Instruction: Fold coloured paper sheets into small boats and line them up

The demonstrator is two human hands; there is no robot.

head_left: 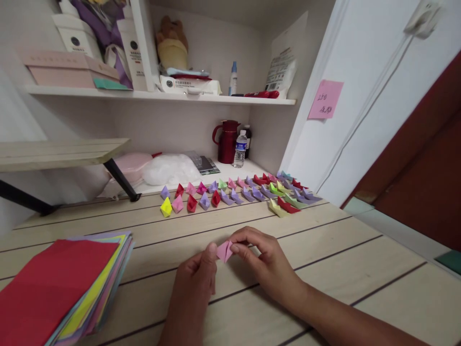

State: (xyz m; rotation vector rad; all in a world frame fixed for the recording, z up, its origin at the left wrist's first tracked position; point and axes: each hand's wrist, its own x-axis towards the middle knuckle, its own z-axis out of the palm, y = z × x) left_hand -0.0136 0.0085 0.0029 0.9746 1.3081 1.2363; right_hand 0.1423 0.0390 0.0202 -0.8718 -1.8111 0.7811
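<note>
Both my hands pinch a small folded pink paper piece (224, 250) just above the wooden table (324, 250). My left hand (196, 281) grips its left side with thumb and fingers closed. My right hand (261, 259) holds its right side, fingers curled over the top. Beyond them, two rows of several small folded paper boats (237, 193) in purple, red, pink, yellow and green lie on the table. A stack of coloured paper sheets (59, 286), red on top, lies at the near left.
A raised wooden board on black legs (61, 153) stands at the far left. Behind the boats are a dark red kettle (227, 141), a water bottle (240, 149) and a white plastic bag (169, 169). A shelf (158, 95) above holds boxes and bottles. A pink sticky note (325, 99) hangs on the wall.
</note>
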